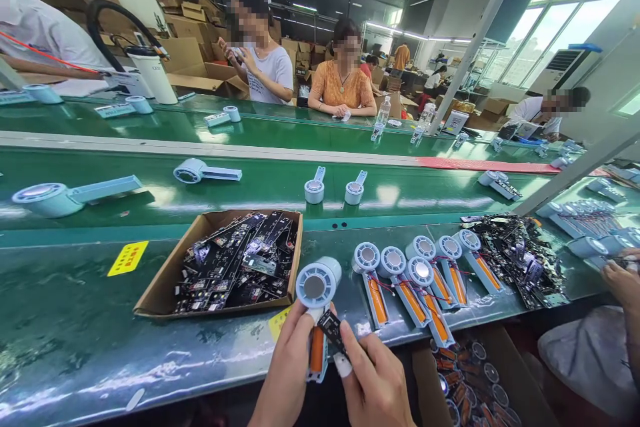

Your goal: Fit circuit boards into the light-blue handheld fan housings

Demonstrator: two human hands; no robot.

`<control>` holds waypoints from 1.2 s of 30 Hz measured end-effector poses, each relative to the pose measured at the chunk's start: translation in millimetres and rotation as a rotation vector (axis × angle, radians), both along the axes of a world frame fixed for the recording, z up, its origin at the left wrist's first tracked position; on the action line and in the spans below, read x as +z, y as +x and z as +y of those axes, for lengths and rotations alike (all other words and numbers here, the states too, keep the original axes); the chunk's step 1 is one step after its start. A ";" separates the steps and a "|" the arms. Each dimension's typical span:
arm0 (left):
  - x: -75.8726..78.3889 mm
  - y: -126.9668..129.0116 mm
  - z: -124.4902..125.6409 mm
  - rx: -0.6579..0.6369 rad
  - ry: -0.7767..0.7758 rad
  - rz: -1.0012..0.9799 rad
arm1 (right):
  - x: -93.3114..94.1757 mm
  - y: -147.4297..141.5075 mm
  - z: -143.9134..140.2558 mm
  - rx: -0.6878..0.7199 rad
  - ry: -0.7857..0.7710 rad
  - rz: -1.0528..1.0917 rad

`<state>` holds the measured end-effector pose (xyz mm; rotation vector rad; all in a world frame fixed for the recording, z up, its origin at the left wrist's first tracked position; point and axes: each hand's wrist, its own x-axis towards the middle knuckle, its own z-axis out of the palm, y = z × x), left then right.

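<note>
1. We grasp the light-blue fan (316,285) by its neck in our left fingers (299,328); its open handle points toward us, showing an orange battery (317,350).
2. Our right fingers (356,343) pinch a black circuit board (332,331), slanted over the handle just right of the left thumb.
3. We judge it best to steady the neck, keep any wires untrapped, and align the board with the handle before pressing lightly.
4. Beyond the left fingers, to their left, a cardboard box (163,275) holds loose boards; right of the right fingers, six similar fans (421,271) lie on the tabletop (75,320).
5. Left of that box, a yellow label (128,258) bears red print too small to read; we make out no brand.
</note>
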<state>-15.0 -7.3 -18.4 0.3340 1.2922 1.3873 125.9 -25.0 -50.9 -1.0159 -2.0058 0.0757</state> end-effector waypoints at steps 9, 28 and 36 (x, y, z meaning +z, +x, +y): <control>-26.4 15.8 -13.2 -0.003 0.093 0.239 | 1.2 -19.3 4.0 -0.072 -0.071 -0.086; -18.8 -12.2 12.5 -0.411 0.160 0.734 | -21.6 3.4 24.9 0.281 -0.886 0.381; 54.9 -116.0 35.5 -0.283 0.190 1.894 | -18.2 12.3 39.3 0.124 -0.556 -0.176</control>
